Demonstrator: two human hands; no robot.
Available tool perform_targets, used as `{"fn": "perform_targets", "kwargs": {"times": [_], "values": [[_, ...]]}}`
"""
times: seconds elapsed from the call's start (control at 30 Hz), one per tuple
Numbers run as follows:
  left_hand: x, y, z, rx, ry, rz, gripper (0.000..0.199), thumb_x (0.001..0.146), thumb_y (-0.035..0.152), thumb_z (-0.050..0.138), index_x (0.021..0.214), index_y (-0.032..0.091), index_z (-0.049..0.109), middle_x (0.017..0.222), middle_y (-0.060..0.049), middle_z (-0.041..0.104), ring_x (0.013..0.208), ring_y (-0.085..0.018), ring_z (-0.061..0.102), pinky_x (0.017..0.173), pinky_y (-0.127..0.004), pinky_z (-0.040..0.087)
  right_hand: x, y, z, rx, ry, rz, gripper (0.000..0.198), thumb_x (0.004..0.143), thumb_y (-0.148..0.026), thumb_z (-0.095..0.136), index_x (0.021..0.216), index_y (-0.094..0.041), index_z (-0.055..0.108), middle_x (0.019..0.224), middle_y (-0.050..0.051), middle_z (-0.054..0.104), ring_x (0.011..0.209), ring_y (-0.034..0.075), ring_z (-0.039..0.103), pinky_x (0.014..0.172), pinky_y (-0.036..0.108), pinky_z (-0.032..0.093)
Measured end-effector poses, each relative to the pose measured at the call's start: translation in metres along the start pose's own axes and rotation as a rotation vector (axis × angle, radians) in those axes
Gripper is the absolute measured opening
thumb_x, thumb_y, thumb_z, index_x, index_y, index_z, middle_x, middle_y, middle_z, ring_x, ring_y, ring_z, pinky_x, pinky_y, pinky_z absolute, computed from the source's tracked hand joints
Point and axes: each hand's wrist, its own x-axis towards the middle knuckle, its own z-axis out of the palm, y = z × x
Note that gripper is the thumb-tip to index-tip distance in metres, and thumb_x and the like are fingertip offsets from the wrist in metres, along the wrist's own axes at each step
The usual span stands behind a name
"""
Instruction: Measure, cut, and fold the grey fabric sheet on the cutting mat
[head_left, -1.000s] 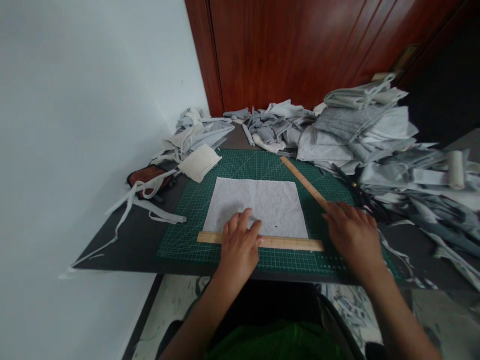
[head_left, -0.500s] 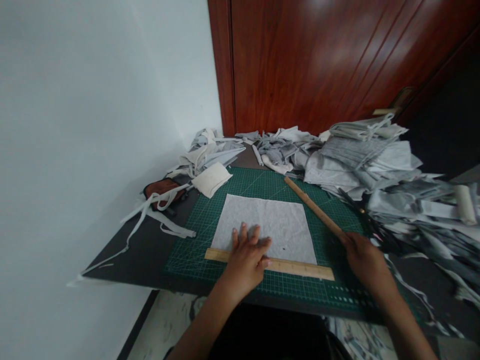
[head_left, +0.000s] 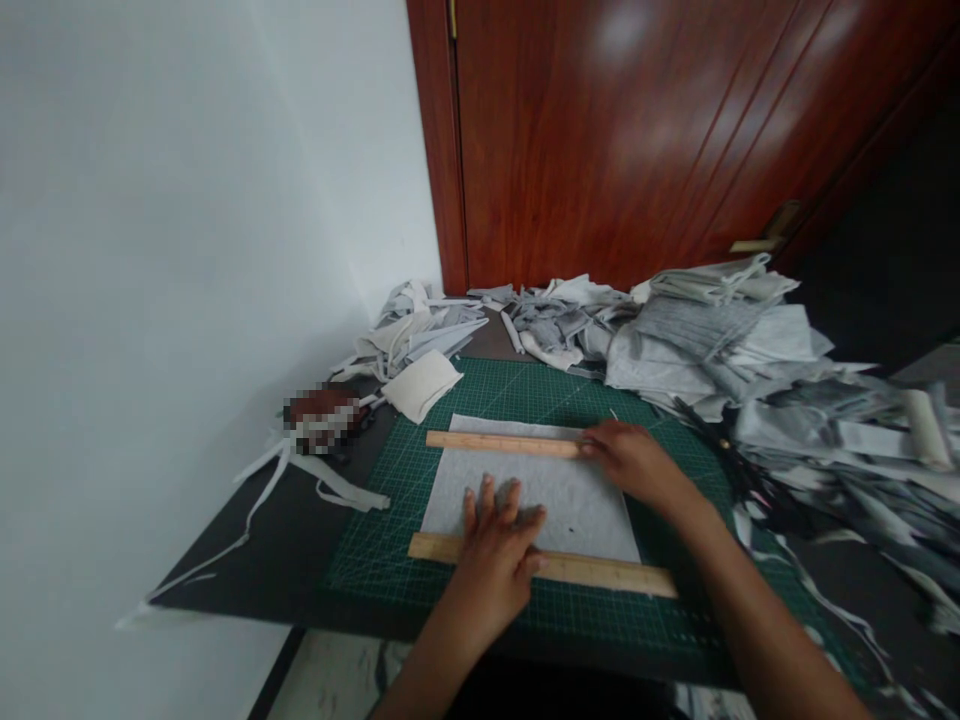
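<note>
A light grey sheet of fabric (head_left: 577, 495) lies on a green cutting mat (head_left: 382, 530). Along its near edge runs a wooden ruler (head_left: 600, 572). My left hand (head_left: 499, 545) rests flat with fingers spread, its palm over that ruler and its fingertips on the sheet. At the far side, my right hand (head_left: 626, 458) grips the right end of a second wooden ruler (head_left: 502, 442). That ruler lies across the sheet near its far edge, roughly level with it. The right hand hides the ruler's right end.
Heaps of grey and white fabric pieces (head_left: 697, 340) stand along the back and right. Black scissors (head_left: 724, 445) lie right of the mat. A folded cream cloth (head_left: 422, 385) and fabric strips (head_left: 341, 485) are at the left. A wall and wooden door (head_left: 600, 150) bound the table.
My right hand has moved left and away from me, bringing its ruler from a slant beside the sheet to lying across its far part. My left hand stays in place on the near ruler.
</note>
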Motion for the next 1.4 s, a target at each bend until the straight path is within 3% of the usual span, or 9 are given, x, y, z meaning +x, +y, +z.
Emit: {"fn": "perform_targets", "kwargs": {"times": [0.23, 0.43, 0.77, 0.9, 0.97, 1.03, 1.1, 1.27, 1.4], "values": [[0.002, -0.006, 0.005, 0.019, -0.015, 0.004, 0.064, 0.088, 0.013, 0.068, 0.146, 0.036, 0.058, 0.170, -0.006, 0.032, 0.159, -0.043, 0.010, 0.123, -0.075, 0.015, -0.012, -0.013, 0.031, 0.125, 0.052, -0.150, 0.036, 0.101, -0.034, 0.060, 0.134, -0.022, 0.068, 0.134, 0.016, 0.068, 0.127, 0.033, 0.060, 0.109, 0.054, 0.044], [0.002, -0.017, 0.017, 0.029, 0.038, 0.017, 0.069, 0.087, 0.006, 0.058, 0.151, 0.029, 0.046, 0.170, -0.011, 0.029, 0.160, -0.038, 0.008, 0.125, -0.072, 0.017, -0.018, -0.060, 0.031, 0.357, -0.232, -0.276, 0.043, 0.079, -0.050, 0.085, 0.106, -0.021, 0.071, 0.098, 0.005, 0.071, 0.094, 0.026, 0.066, 0.090, 0.041, 0.052], [0.005, -0.007, 0.006, 0.019, -0.029, -0.062, 0.040, 0.086, 0.009, 0.064, 0.123, 0.021, 0.059, 0.166, -0.013, 0.035, 0.160, -0.039, 0.014, 0.128, -0.064, 0.024, -0.027, -0.057, 0.034, 0.317, -0.346, -0.210, 0.030, 0.074, -0.037, 0.093, 0.085, -0.021, 0.069, 0.089, 0.000, 0.068, 0.094, 0.024, 0.065, 0.089, 0.037, 0.043], [0.014, -0.001, -0.022, 0.085, -0.078, -0.010, 0.037, 0.089, 0.014, 0.067, 0.125, 0.017, 0.063, 0.154, -0.015, 0.050, 0.154, -0.037, 0.033, 0.125, -0.057, 0.034, -0.025, -0.059, 0.036, 0.334, -0.392, -0.164, 0.031, 0.072, -0.035, 0.095, 0.083, -0.021, 0.070, 0.088, -0.001, 0.069, 0.097, 0.023, 0.066, 0.088, 0.035, 0.041], [0.029, 0.002, -0.040, 0.106, -0.138, 0.026, 0.015, 0.098, 0.022, 0.059, 0.106, 0.018, 0.071, 0.130, -0.012, 0.067, 0.134, -0.032, 0.057, 0.115, -0.049, 0.046, -0.025, -0.058, 0.037, 0.347, -0.390, -0.170, 0.031, 0.072, -0.033, 0.096, 0.084, -0.021, 0.070, 0.089, -0.002, 0.070, 0.098, 0.023, 0.066, 0.088, 0.035, 0.040], [0.051, 0.004, -0.054, 0.155, -0.169, -0.035, 0.031, 0.105, 0.032, 0.049, 0.094, 0.017, 0.074, 0.101, -0.010, 0.073, 0.106, -0.029, 0.070, 0.098, -0.045, 0.055, -0.027, -0.057, 0.038, 0.351, -0.385, -0.186, 0.031, 0.072, -0.032, 0.095, 0.085, -0.021, 0.069, 0.091, -0.002, 0.070, 0.098, 0.023, 0.066, 0.089, 0.035, 0.039], [0.075, 0.005, -0.060, 0.223, -0.110, -0.088, 0.034, 0.106, 0.033, 0.047, 0.097, 0.015, 0.075, 0.098, -0.012, 0.073, 0.100, -0.029, 0.070, 0.093, -0.044, 0.055, -0.028, -0.055, 0.040, 0.355, -0.389, -0.199, 0.031, 0.073, -0.031, 0.095, 0.085, -0.020, 0.069, 0.092, -0.001, 0.070, 0.099, 0.023, 0.065, 0.089, 0.035, 0.039], [0.113, 0.004, -0.040, 0.261, -0.010, 0.217, 0.029, 0.101, 0.021, 0.054, 0.127, 0.022, 0.067, 0.123, -0.009, 0.065, 0.120, -0.028, 0.058, 0.101, -0.043, 0.048, -0.029, -0.054, 0.044, 0.357, -0.405, -0.159, 0.029, 0.074, -0.030, 0.093, 0.083, -0.020, 0.068, 0.094, 0.000, 0.070, 0.101, 0.025, 0.065, 0.092, 0.038, 0.038], [0.116, 0.009, -0.016, 0.307, 0.004, 0.175, 0.039, 0.104, 0.025, 0.051, 0.142, 0.024, 0.058, 0.128, -0.011, 0.061, 0.122, -0.031, 0.055, 0.105, -0.051, 0.046, -0.030, -0.055, 0.043, 0.388, -0.393, -0.172, 0.027, 0.076, -0.026, 0.092, 0.083, -0.020, 0.066, 0.097, -0.001, 0.071, 0.104, 0.024, 0.064, 0.093, 0.039, 0.037]]}}
